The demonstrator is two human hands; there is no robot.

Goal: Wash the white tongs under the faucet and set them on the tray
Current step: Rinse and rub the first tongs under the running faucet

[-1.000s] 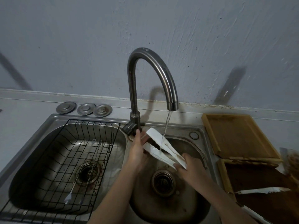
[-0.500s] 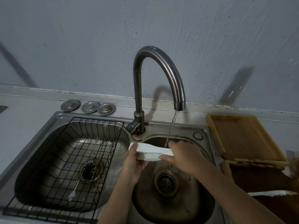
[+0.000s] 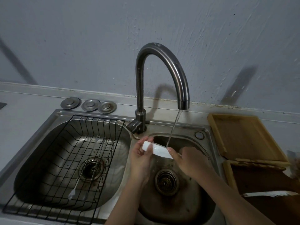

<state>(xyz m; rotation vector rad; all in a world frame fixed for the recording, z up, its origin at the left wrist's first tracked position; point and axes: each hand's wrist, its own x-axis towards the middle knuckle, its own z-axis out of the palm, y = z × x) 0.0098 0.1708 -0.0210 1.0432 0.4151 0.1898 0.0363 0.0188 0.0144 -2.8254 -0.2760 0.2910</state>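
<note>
Head view puts me over a double steel sink (image 3: pixel 209 137), and I judge the washing step is in hand: the white tongs (image 3: pixel 156 149) lie almost level over the right basin, and the thin stream from the faucet (image 3: pixel 164 65) lands on their upper face near my right fingertips. My left hand (image 3: pixel 140 157) cups the rounded end, its grip curled round it from below with the thumb on top; my right hand (image 3: pixel 186 161) grips the other end, fingers wrapped over it, so that end is hidden. The tongs look like smooth, glossy plastic, flat and blunt-ended, now wet and shining, so I expect them to be slippery. The faucet is a brushed-metal gooseneck, dull and spotted. The basin below is stained steel with a round strainer drain (image 3: pixel 166 181). The next move, as I judge it, calls for turning the tongs so the underside meets the water, then carrying them right, over the sink rim, to the tray (image 3: pixel 215 132), a shallow wooden rectangle with raised edges and a worn, grainy floor, well apart from my hands. A firm two-handed hold matters until they clear the basin. In the left basin a black wire rack (image 3: pixel 68 137) holds slim metal forks (image 3: pixel 97 143); three round metal plugs (image 3: pixel 90 105) sit on the table behind it.
</note>
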